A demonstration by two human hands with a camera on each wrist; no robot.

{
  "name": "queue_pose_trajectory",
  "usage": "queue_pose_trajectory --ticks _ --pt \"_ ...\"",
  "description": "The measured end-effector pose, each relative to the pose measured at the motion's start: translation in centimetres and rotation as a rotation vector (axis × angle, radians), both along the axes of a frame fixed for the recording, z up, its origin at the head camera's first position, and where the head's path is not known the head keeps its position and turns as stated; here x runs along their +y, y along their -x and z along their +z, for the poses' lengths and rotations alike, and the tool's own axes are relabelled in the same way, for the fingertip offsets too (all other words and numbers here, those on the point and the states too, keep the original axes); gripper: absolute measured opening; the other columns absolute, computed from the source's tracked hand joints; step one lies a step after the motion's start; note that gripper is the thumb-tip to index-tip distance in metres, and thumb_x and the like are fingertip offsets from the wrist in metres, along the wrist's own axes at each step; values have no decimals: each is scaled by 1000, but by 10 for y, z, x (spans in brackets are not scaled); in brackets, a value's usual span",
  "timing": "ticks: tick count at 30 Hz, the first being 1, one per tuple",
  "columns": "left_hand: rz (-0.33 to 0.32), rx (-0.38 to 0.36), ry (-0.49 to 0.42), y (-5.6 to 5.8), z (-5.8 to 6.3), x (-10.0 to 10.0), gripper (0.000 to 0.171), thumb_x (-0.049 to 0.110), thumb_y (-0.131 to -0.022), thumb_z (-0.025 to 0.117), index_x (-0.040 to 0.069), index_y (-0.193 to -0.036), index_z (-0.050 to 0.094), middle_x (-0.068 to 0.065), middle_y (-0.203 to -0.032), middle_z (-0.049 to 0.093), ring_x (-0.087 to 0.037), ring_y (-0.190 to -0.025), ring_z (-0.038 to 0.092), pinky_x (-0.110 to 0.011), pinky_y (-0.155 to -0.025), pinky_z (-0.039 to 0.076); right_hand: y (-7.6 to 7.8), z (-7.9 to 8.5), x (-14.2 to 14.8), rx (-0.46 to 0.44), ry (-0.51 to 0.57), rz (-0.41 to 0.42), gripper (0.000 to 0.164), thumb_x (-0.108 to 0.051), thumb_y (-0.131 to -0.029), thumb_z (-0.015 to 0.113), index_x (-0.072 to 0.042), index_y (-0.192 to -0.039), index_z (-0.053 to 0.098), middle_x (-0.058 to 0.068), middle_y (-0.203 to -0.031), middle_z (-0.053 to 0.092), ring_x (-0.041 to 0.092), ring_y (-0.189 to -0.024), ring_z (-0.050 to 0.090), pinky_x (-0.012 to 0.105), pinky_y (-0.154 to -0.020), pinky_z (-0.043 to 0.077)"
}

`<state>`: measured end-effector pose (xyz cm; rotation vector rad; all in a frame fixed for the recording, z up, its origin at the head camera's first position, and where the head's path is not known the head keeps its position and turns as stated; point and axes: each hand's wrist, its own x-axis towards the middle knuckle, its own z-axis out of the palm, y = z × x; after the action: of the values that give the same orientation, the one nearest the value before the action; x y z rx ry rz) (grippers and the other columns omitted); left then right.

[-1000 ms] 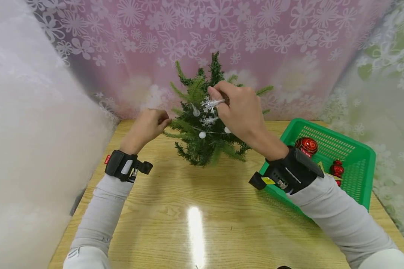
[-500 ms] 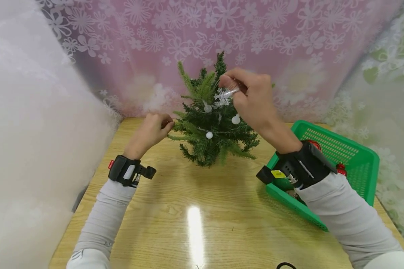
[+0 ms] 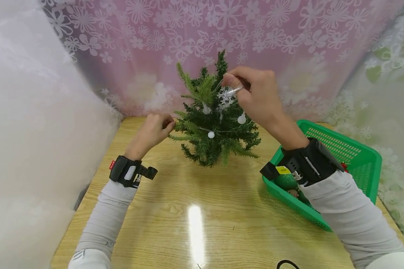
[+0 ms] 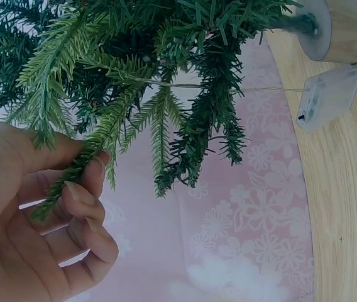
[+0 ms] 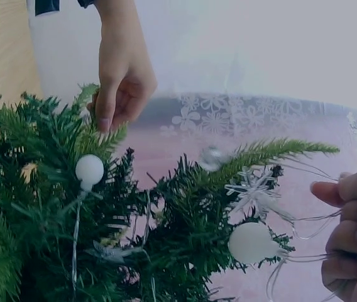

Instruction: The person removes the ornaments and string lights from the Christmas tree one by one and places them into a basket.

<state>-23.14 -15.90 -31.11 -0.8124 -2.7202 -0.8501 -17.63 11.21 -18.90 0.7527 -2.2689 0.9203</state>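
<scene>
A small artificial Christmas tree [image 3: 219, 147] stands at the back of the table. On its left side my left hand [image 3: 151, 134] pinches a light-green branch tip [image 4: 81, 165] between thumb and fingers. My right hand [image 3: 260, 102], at the tree's upper right, grips thin clear wires of a string of lights [image 5: 310, 257], fingers curled round them. A clear snowflake light [image 3: 226, 95] hangs just left of its fingers. Below that is a white ball light [image 5: 251, 244] on the same wires. Another white ball light [image 3: 211, 135] sits lower among the branches.
A green basket [image 3: 370, 168] with ornaments stands right of the tree, under my right forearm. In the left wrist view, a clear battery box [image 4: 329, 97] lies beside the tree's wooden base [image 4: 348, 31]. A floral curtain [image 3: 148, 67] hangs close behind; a black loop [image 3: 287, 262] lies at the front.
My right hand has moved right and slightly up, drawing the wires along; the snowflake and a white ball light shifted right with it. My left hand stays at its branch. The head view shifted slightly.
</scene>
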Motion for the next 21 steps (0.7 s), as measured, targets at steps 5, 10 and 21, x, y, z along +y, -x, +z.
queue_pose_trajectory --ticks 5,10,21 --pt "2 4 -4 -1 1 1 17 7 -97 55 -3 -95 69 -13 -78 66 -19 -60 57 -32 -57 43 -3 4 1 -38 -19 30 23 -20 -99 55 -6 -98 74 6 -86 72 16 -49 35 27 -55 25" --pt "11 -15 -7 -2 0 2 18 6 -97 54 -4 -96 69 -13 -77 65 -19 -59 57 -31 -56 44 -8 6 -1 51 18 170 18 -10 -98 57 -5 -97 75 5 -89 73 11 -47 32 25 -52 23" --pt "19 -78 -36 -5 -1 2 16 8 -97 54 -3 -97 66 -11 -74 66 -18 -57 57 -31 -53 44 -12 10 -5 167 -5 224 16 -4 -96 59 0 -97 74 8 -91 74 8 -46 28 23 -49 22"
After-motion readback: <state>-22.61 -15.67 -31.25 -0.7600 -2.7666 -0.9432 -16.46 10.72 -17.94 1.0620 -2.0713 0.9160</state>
